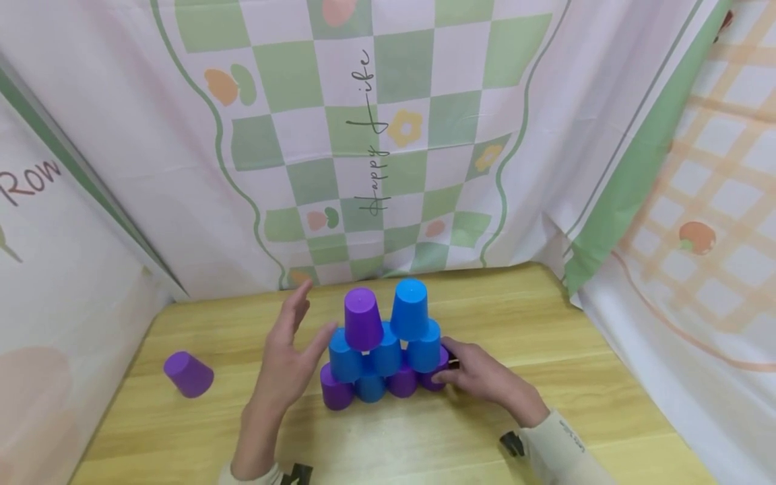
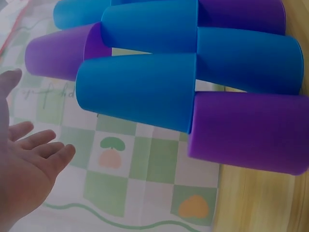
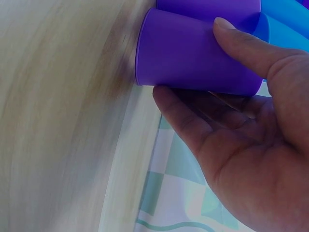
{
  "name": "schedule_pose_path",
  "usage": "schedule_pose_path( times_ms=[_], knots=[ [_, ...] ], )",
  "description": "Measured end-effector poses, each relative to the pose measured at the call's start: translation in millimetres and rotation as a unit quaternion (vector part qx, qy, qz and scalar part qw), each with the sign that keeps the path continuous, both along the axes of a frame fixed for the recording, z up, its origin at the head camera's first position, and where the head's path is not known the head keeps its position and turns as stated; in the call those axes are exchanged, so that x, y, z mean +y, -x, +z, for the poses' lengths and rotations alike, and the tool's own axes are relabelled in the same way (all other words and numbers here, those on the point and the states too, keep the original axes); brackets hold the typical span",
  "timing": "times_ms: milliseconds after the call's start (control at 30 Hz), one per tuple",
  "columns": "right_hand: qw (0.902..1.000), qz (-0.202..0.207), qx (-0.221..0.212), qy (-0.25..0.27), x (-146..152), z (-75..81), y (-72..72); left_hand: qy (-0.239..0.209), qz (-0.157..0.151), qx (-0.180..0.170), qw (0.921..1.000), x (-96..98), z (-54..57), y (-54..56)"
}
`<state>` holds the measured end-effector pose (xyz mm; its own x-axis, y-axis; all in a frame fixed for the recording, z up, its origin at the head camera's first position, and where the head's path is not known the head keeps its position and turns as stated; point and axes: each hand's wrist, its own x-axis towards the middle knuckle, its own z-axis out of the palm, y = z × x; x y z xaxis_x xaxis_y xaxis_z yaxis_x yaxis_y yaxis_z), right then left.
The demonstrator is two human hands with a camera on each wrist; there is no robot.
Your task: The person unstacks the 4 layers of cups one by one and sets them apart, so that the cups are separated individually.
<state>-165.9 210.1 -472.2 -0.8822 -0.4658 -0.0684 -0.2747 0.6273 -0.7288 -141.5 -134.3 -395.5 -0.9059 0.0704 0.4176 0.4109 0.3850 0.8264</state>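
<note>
In the head view, upside-down plastic cups form a stepped stack. Its bottom row mixes purple cups with a blue cup (image 1: 370, 389); three blue ones, including a left blue cup (image 1: 345, 358), sit above. A purple cup (image 1: 362, 322) and a blue cup (image 1: 409, 311) stand side by side on top. My right hand (image 1: 485, 377) holds the bottom row's right-end purple cup (image 3: 193, 53), thumb along its front and fingers at its outer side. Left of the stack, my left hand (image 1: 283, 367) is raised with fingers spread, holding nothing; its palm (image 2: 24, 188) shows in the left wrist view.
A lone purple cup (image 1: 189, 374) stands apart on the left part of the wooden table (image 1: 485, 444). Behind the table hangs a green-and-white checked cloth (image 1: 406, 155), with more patterned cloth (image 1: 715, 202) at the right side.
</note>
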Motion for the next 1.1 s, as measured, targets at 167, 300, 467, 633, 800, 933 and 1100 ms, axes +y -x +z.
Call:
schedule_pose_path(
  times_ms=[167, 300, 467, 633, 800, 933, 1100],
  knots=[
    [1.0000, -0.004, -0.001, -0.001, 0.6, 0.2, 0.8, -0.006, -0.016, 0.001, 0.9999, 6.9, 3.3, 3.3],
    [1.0000, 0.001, 0.001, -0.002, 1.0, -0.2, 1.0, -0.006, -0.027, -0.003, 0.9996, 12.6, 4.3, 4.8],
    [1.0000, 0.006, 0.003, 0.001, 0.3, -0.1, 0.8, 0.009, -0.030, -0.005, 0.9995, 19.8, 6.5, 5.9],
    [1.0000, 0.002, 0.001, 0.003, -0.6, 0.4, -0.1, 0.017, -0.036, 0.005, 0.9992, 25.9, 7.9, 5.8],
    [1.0000, 0.003, 0.003, 0.006, -0.1, 0.2, -1.3, 0.031, -0.037, 0.009, 0.9988, 29.4, 7.7, 4.9],
    [1.0000, 0.002, 0.002, 0.005, 0.3, -0.4, -0.9, 0.026, -0.048, 0.007, 0.9985, 32.0, 7.5, 4.6],
    [1.0000, 0.002, 0.005, 0.002, 0.4, -0.5, 0.0, 0.020, -0.059, 0.005, 0.9980, 35.8, 6.3, 4.6]
  ],
)
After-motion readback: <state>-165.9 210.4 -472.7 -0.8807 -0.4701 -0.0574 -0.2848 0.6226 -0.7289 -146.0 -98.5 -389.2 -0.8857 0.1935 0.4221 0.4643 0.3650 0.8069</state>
